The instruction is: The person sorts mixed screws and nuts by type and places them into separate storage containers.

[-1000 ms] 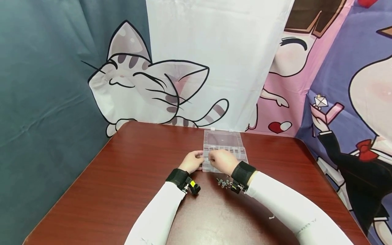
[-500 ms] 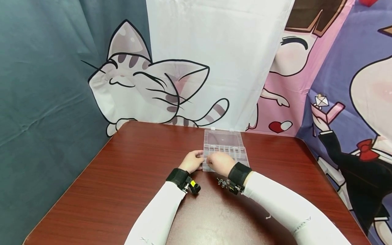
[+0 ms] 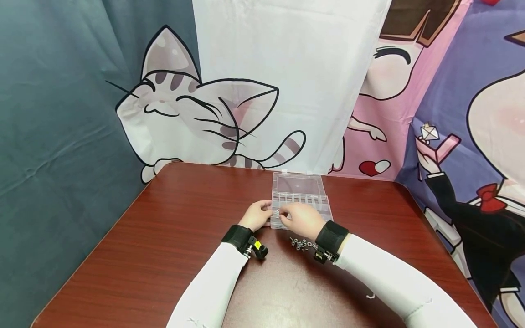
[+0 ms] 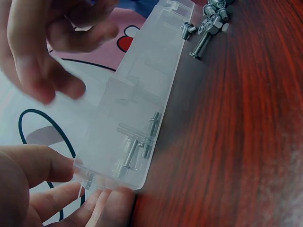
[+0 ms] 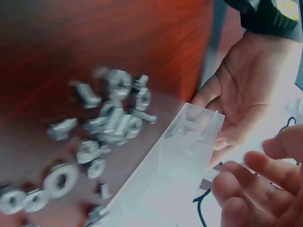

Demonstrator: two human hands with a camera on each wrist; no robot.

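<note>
A clear plastic compartment box (image 3: 298, 184) lies on the table with its lid raised at the back. My left hand (image 3: 256, 215) grips its left end, thumb and fingers on either side of the wall. Over the left compartments hovers my right hand (image 3: 303, 218); in the left wrist view its fingers (image 4: 71, 87) are loosely bent and apart, with nothing visible between them. Long screws (image 4: 130, 153) lie inside the end compartment, seen through the wall. In front of the box is a loose pile of screws, nuts and washers (image 5: 113, 123).
The brown wooden table (image 3: 184, 228) extends around the box on all sides. Behind it hangs a printed cloth backdrop (image 3: 320, 91), close to the raised lid. Some washers (image 5: 61, 179) lie apart from the main pile, near the box's front wall.
My right hand has moved slightly right, its thumb and fingers now spread apart. More of the hardware pile shows beside the wrist. The left hand stays at the box's end.
</note>
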